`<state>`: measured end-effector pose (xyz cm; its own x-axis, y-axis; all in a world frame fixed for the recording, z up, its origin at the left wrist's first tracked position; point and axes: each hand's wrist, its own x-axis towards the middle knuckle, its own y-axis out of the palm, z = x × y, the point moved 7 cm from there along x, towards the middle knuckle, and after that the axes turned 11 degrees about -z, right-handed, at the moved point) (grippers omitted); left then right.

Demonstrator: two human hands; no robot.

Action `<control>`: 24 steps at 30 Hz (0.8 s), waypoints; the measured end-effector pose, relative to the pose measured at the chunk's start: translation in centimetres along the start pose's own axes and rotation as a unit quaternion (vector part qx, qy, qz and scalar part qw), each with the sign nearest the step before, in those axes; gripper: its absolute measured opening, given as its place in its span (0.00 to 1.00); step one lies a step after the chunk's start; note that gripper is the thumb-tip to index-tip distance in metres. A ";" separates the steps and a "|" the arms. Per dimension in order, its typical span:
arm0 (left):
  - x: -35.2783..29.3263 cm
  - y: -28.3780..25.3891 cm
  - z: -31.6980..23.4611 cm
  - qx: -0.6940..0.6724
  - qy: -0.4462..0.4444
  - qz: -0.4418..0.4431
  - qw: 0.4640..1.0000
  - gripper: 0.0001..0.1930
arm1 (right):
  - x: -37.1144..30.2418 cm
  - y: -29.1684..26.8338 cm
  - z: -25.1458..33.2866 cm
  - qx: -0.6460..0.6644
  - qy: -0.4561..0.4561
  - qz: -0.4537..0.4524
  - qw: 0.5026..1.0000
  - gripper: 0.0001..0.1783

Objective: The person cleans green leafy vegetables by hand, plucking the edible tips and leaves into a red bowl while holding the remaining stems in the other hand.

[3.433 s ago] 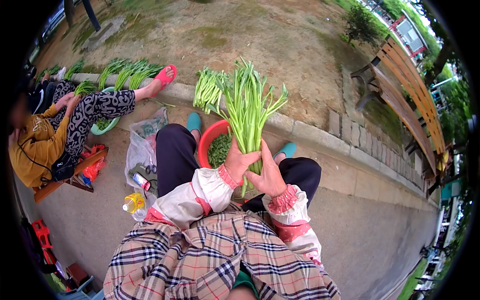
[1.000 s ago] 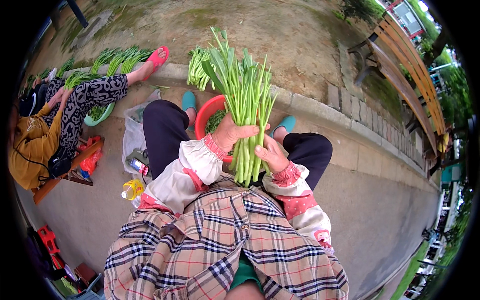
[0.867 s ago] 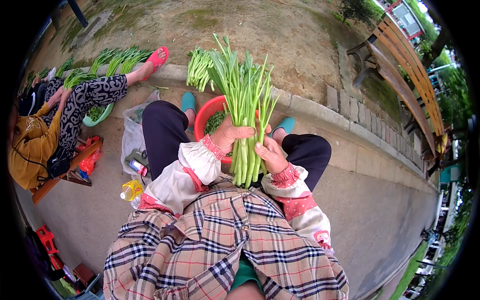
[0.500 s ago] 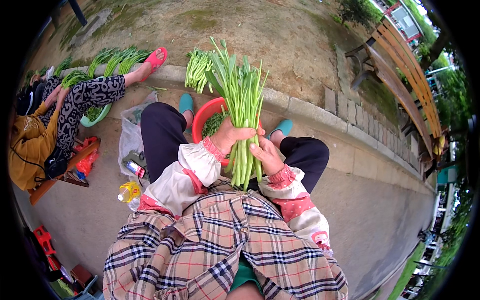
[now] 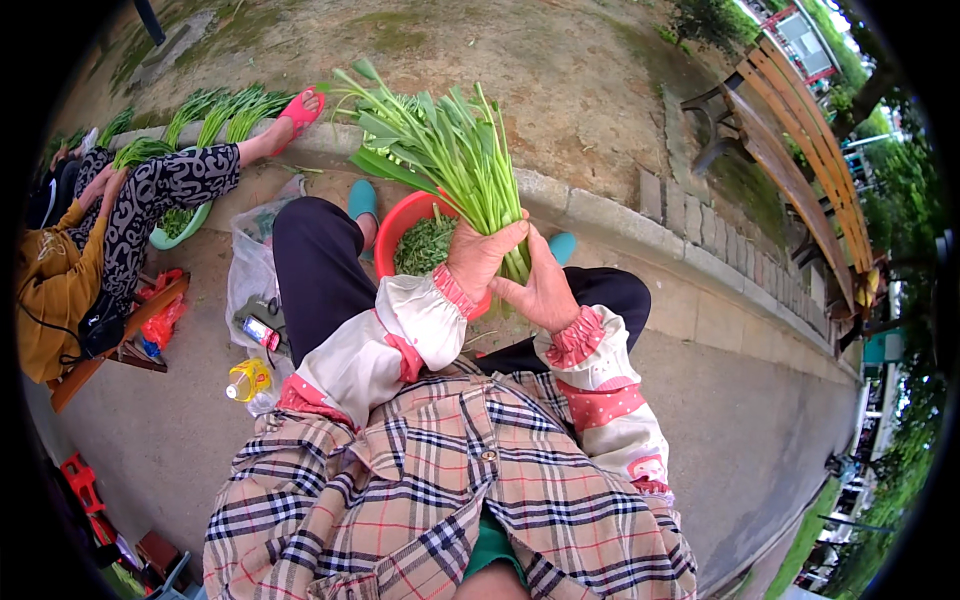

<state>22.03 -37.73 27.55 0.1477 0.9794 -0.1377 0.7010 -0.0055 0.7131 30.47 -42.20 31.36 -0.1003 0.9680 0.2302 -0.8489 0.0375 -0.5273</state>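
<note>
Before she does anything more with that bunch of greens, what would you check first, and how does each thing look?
1. Left hand wrapped around the bunch of green stalks: ok.
2. Right hand against the stems: ok.
3. Stem ends even: cannot tell, hidden by the hands.
4. Red basin below the bunch, holding greens: ok.
5. Other person's leg apart from the bunch: ok.

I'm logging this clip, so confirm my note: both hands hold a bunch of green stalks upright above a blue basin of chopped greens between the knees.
One thing is wrong: the basin is red, not blue, as the head view shows. The rest stands: the left hand and right hand hold the bunch of green stalks upright above it, and it holds chopped greens between the knees.
</note>
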 end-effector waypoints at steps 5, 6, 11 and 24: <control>-1.9 0.5 0.9 -0.029 -0.078 0.026 0.996 0.15 | -0.3 -0.6 -0.5 -0.045 0.043 0.018 0.998 0.50; -2.0 0.5 1.1 -0.034 -0.084 0.031 0.995 0.15 | -0.4 -0.8 -0.9 -0.072 0.064 0.024 0.995 0.49; -2.1 0.4 1.4 -0.030 -0.087 0.079 0.993 0.17 | -1.1 -0.7 -2.1 -0.090 0.055 0.014 0.994 0.38; -1.0 -0.2 1.3 -0.036 -0.058 -0.030 0.997 0.07 | -0.3 -0.6 -0.1 -0.096 0.081 -0.004 0.992 0.33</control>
<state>22.67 -38.95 26.70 0.1904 0.9474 -0.2572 0.6601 0.0704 0.7479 31.10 -42.50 31.54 0.0038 0.9940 0.1097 -0.7327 0.0774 -0.6761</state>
